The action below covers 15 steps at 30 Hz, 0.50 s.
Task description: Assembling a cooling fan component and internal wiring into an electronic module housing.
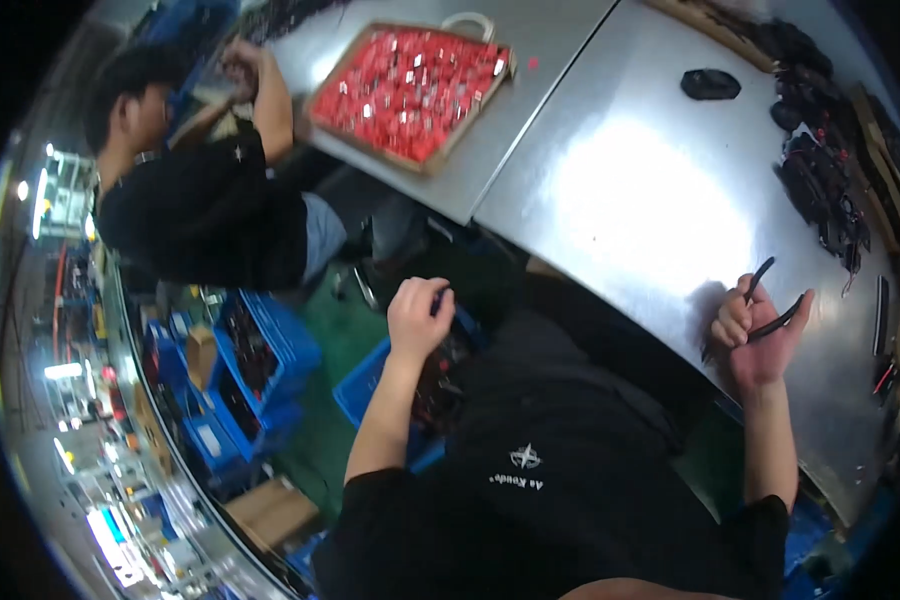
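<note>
My right hand (765,345) is over the near edge of the metal table, palm up, with its fingers curled round a black hand tool (778,321). The tool's two slim black arms stand apart; its exact kind cannot be made out. Off the table to the left, my left hand (418,318) is closed above a blue crate (350,392). A small dark thing (437,302) shows between its thumb and fingers, too little of it to name. Dark parts (438,385) lie in the crate below this hand.
A cardboard tray (432,165) of small red parts sits on the far left table. One black part (710,85) lies alone on the metal table (550,200); dark parts with wires (820,190) heap along its right. A co-worker (200,210) sits left, near stacked blue crates (285,345).
</note>
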Available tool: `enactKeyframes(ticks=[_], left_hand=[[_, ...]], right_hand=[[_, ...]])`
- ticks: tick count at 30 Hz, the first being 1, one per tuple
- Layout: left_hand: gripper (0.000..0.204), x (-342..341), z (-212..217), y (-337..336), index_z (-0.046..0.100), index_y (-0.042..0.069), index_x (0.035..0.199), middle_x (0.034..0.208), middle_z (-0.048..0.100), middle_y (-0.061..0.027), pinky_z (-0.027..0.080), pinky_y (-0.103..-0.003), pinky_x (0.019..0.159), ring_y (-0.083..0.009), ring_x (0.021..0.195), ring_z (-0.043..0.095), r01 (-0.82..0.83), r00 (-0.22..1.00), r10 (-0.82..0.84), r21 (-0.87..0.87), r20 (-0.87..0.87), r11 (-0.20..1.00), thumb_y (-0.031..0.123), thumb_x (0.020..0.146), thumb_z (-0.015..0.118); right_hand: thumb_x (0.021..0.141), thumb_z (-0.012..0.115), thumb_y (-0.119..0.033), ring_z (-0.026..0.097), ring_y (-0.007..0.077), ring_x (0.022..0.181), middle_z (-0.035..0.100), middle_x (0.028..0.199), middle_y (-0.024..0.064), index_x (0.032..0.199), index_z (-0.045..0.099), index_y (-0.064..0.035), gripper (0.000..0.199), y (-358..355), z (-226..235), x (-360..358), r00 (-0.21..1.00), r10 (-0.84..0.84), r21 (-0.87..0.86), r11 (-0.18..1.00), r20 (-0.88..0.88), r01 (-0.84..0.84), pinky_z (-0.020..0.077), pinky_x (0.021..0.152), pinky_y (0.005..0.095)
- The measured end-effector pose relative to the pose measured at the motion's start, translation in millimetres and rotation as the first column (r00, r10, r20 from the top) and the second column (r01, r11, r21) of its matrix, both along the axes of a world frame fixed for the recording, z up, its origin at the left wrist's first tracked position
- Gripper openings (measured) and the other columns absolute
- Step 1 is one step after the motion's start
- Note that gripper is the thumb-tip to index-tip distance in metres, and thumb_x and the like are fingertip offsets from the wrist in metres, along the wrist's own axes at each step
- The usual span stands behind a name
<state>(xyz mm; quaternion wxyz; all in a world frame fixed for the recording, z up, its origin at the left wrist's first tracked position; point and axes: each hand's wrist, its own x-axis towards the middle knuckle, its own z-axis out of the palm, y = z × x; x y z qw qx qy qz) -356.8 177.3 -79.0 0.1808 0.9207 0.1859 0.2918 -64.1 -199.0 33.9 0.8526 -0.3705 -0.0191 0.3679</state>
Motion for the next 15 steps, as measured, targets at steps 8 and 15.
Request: enactKeyframes(ticks=[8, 15], left_hand=[[0.021, 241.3, 166.1, 105.6, 0.072, 0.000, 0.105, 0.096, 0.073, -0.0157, 0.056, -0.038, 0.080, -0.0318, 0.086, 0.071, 0.271, 0.958, -0.275, 0.064, 0.079, 0.961, 0.017, 0.092, 0.071], [0.044, 393.4, 89.5, 369.4, 0.075, 0.002, 0.117, 0.118, 0.073, -0.0247, 0.052, -0.046, 0.101, -0.0420, 0.114, 0.068, -0.057, 0.959, 0.107, 0.192, -0.263, 0.980, 0.038, 0.094, 0.064]], right_hand=[[0.081, 0.019, -0.101, 0.046, 0.0137, 0.051, 0.050, 0.067, 0.0020, 0.108, 0.059, 0.0003, 0.112, 107.2, 5.8, 22.1, 0.865, 0.494, 0.105, 0.868, -0.090, -0.485, 0.0384, 0.053, 0.0282], [0.083, 0.017, -0.100, 0.049, 0.0159, 0.058, 0.052, 0.076, 0.0054, 0.117, 0.059, 0.0000, 0.114, 161.4, -36.7, 20.2, 0.893, 0.405, 0.306, 0.891, -0.198, -0.336, 0.0425, 0.066, 0.0350]])
